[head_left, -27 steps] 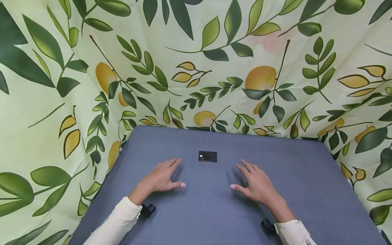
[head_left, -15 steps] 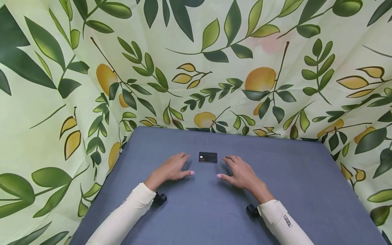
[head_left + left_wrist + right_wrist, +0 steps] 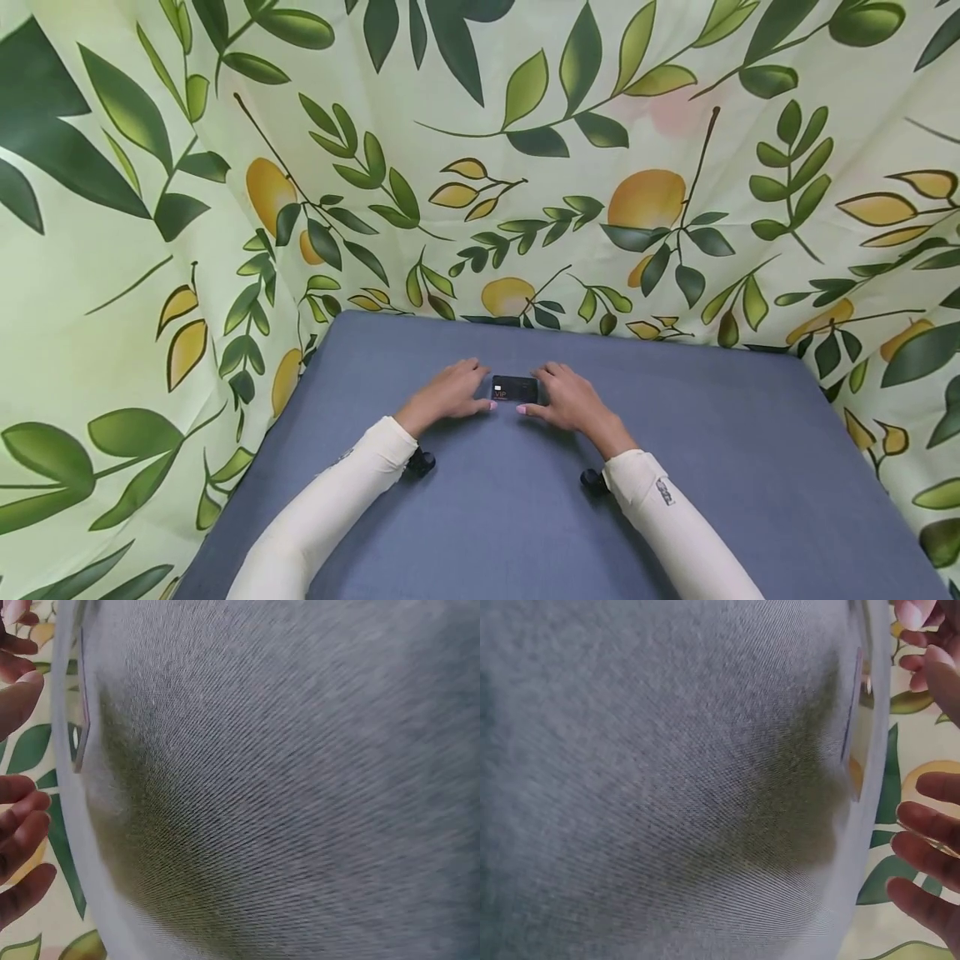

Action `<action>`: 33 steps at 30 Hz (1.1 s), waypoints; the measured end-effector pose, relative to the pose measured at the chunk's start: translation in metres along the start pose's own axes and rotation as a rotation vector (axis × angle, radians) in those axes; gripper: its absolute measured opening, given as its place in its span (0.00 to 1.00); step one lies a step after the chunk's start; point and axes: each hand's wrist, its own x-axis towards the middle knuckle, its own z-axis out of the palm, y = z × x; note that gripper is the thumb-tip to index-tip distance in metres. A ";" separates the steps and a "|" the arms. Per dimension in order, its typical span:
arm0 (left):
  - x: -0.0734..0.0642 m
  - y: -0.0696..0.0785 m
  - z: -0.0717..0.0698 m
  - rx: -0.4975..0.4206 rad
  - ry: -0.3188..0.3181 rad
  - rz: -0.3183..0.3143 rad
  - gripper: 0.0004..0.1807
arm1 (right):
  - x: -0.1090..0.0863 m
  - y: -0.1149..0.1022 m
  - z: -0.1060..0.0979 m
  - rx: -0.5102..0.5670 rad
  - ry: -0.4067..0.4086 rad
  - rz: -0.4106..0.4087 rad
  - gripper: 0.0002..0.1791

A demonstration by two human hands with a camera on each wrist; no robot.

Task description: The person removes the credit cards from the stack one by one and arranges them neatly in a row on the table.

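Note:
A black card [image 3: 515,389] with a small chip and "VIP" printed on it lies flat on the blue-grey cloth. My left hand [image 3: 452,392] is at its left end, thumb and fingers apart. On the other side, my right hand [image 3: 567,398] has its fingertips right at the card's right end, its thumb spread toward the near corner. Each wrist view shows the card edge-on, as a thin shiny strip [image 3: 82,705] beside the left fingers [image 3: 26,832] and a similar strip [image 3: 852,720] beside the right fingers [image 3: 926,859]. Neither hand grips anything.
The cloth-covered table [image 3: 510,517] reaches back to a hanging curtain [image 3: 465,125] printed with leaves and yellow fruit, which also runs along both sides. A small black device sits under each wrist, by the white sleeves [image 3: 330,492].
Both hands have moved forward and inward from either side, until they flank the card's two ends. The card has stayed in place on the cloth.

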 end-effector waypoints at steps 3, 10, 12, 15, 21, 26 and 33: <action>0.007 -0.001 0.001 0.001 -0.019 0.001 0.36 | 0.005 0.001 0.002 -0.004 -0.014 0.003 0.43; 0.016 -0.003 0.007 0.028 -0.048 0.001 0.37 | 0.011 0.006 0.011 -0.026 -0.009 -0.013 0.42; 0.018 -0.002 0.010 0.027 -0.041 0.004 0.36 | 0.012 0.007 0.013 -0.038 0.000 -0.023 0.40; 0.021 -0.002 0.012 0.017 -0.020 0.006 0.35 | 0.015 0.009 0.015 -0.045 0.014 -0.039 0.39; 0.024 0.001 0.013 0.025 0.011 0.026 0.32 | 0.020 0.010 0.018 -0.037 0.004 -0.057 0.37; 0.026 0.004 0.011 0.038 -0.003 0.038 0.32 | 0.021 0.011 0.019 -0.013 -0.005 -0.061 0.36; 0.029 0.006 0.010 0.083 -0.022 0.042 0.30 | 0.021 0.013 0.021 -0.010 0.005 -0.069 0.34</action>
